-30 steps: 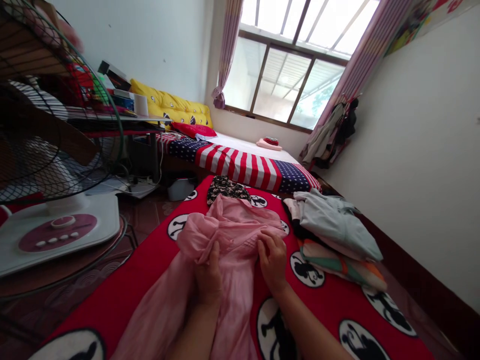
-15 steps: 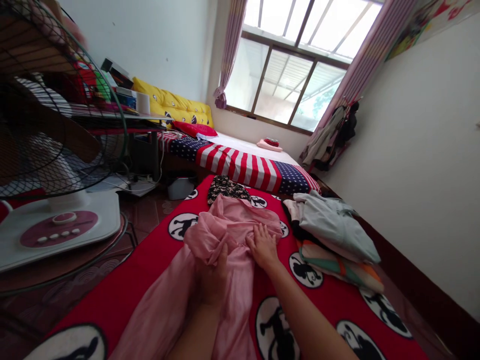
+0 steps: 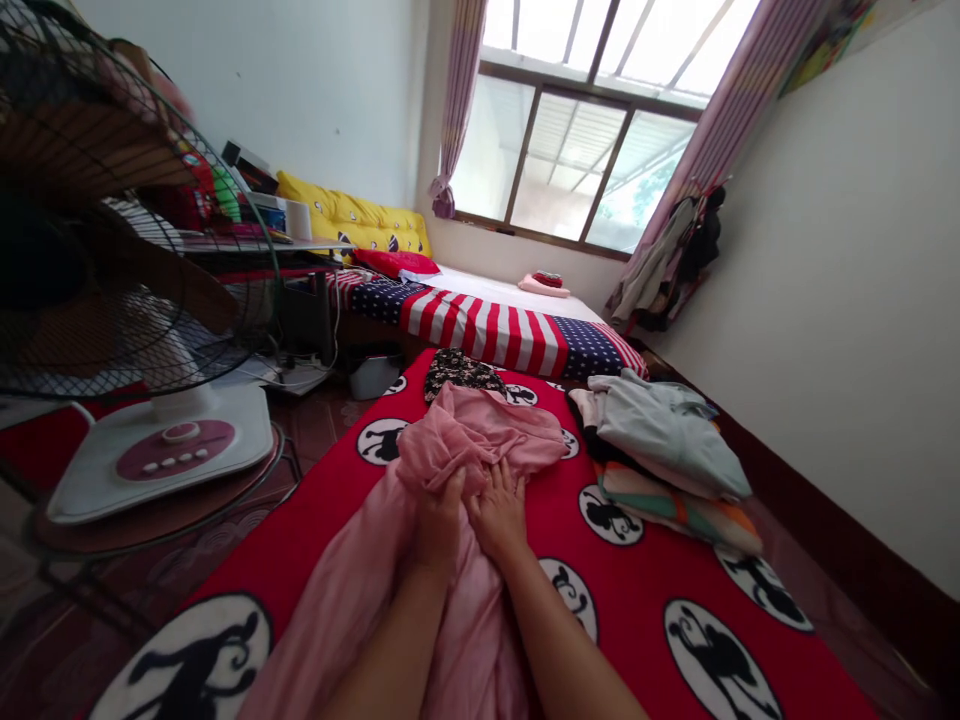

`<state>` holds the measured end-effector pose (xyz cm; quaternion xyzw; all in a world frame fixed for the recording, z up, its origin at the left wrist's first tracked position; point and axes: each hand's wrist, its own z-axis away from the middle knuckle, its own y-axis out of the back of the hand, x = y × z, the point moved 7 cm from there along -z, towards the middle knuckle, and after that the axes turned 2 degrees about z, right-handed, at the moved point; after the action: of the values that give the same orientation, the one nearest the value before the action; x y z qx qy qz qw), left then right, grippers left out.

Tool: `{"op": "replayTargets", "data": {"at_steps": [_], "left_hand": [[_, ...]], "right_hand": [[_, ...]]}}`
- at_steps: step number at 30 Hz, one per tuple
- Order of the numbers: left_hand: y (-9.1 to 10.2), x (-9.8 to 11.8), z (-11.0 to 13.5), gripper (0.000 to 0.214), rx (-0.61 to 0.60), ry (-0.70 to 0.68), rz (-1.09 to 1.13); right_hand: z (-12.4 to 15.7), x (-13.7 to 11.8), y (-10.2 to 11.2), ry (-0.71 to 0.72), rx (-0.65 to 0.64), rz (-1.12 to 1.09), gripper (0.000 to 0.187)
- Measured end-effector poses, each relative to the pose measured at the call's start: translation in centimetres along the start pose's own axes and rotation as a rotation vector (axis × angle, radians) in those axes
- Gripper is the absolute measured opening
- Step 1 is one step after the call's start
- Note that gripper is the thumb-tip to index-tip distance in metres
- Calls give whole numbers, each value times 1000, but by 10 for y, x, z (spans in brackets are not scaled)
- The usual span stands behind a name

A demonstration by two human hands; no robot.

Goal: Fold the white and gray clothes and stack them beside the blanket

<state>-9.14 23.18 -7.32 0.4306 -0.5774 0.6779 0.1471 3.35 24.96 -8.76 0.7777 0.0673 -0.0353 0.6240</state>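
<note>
A long pink garment (image 3: 517, 425), perhaps a dress, lies rumpled on a red blanket (image 3: 645, 610) with black-and-white round figures. My left hand (image 3: 439, 520) is closed on a bunched fold of it, with its fingers partly hidden under the cloth. Close beside it, my right hand (image 3: 499, 512) rests on the fabric with its fingers stretched out. The lower part of the garment runs down between and left of my forearms. Just beyond its top lies a folded black floral cloth (image 3: 461, 373).
To the right is a stack of clothes with a pale grey garment (image 3: 660, 430) on top. A fan (image 3: 176, 440) stands on a round stool at the left. Behind are a bed (image 3: 480, 330) with a striped cover and a grey bin (image 3: 375, 372).
My right hand has slid left over the pink garment, closer to my left hand. The bunched upper part of the garment is gathered slightly more tightly. The view has shifted a little.
</note>
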Motion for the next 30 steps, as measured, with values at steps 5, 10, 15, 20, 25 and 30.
{"op": "replayTargets", "data": {"at_steps": [5,10,15,20,25,30], "left_hand": [[-27,39,20,9,-355,160,-284],[14,91,71,15,-557,440,-457],[95,103,145,47,-247,696,-241],[146,107,173,67,-113,659,-397],[135,171,146,64,-243,-36,-1063],[90,157,163,69,-573,-380,-1358]], "right_hand": [[6,-1,6,47,-84,34,56],[5,0,5,36,-130,38,57],[1,3,-1,11,-85,27,64],[-1,5,-5,19,-76,35,65],[-1,5,-3,22,-71,44,64],[1,3,-1,27,-69,50,63]]}}
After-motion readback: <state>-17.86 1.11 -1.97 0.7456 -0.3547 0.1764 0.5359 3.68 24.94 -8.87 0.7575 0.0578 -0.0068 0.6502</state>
